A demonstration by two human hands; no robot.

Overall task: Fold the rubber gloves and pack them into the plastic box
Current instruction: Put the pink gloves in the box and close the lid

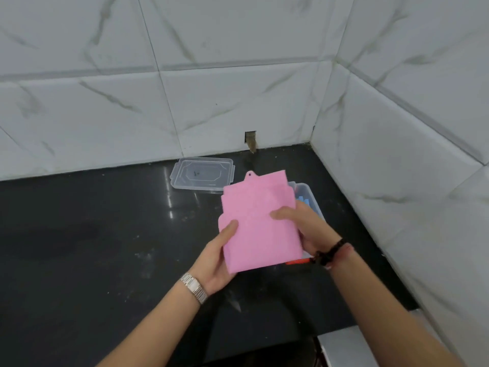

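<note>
Above the plastic box (311, 197), folded pink glove (258, 223) gripped by both hands (264, 239).

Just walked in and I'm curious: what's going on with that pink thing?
A person holds a folded pink rubber glove in both hands, left hand and right hand gripping its sides, above an open clear plastic box on the black counter. The box's clear lid lies off, near the wall.

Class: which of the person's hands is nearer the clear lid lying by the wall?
Left. The left hand grips the pink glove's lower left edge, below the lid. The right hand holds the glove's right side, over the box, further right.
</note>
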